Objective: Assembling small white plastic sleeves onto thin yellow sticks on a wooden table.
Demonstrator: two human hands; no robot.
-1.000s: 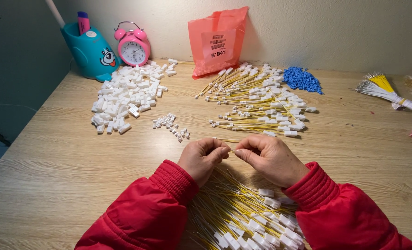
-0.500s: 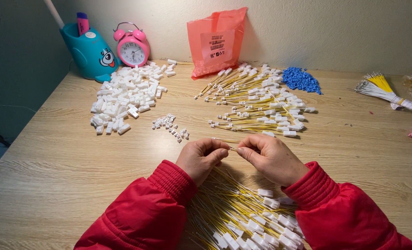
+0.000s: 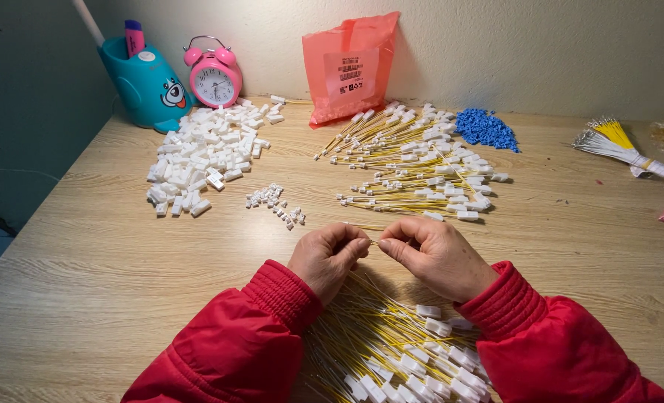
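Observation:
My left hand [image 3: 328, 257] and my right hand [image 3: 433, 256] meet at the fingertips above the wooden table [image 3: 93, 298], pinching a thin yellow wire [image 3: 362, 226] between them. The wire's tip sits where thumbs and forefingers touch. Both arms wear red sleeves. Under my wrists lies a heap of yellow wires with white connectors [image 3: 392, 343]. A small scatter of tiny white parts [image 3: 276, 203] lies just beyond my left hand.
A pile of white plastic housings [image 3: 209, 153] lies at the far left; a spread of finished yellow wires [image 3: 414, 160] and blue bits [image 3: 485, 128] at the far middle. A teal pen holder [image 3: 142, 82], pink alarm clock [image 3: 214, 72], red bag [image 3: 351, 67], wire bundle [image 3: 619, 142] stand behind.
Both hands stay together on the wire; the fingertips have closed in slightly. Nothing else on the table has moved.

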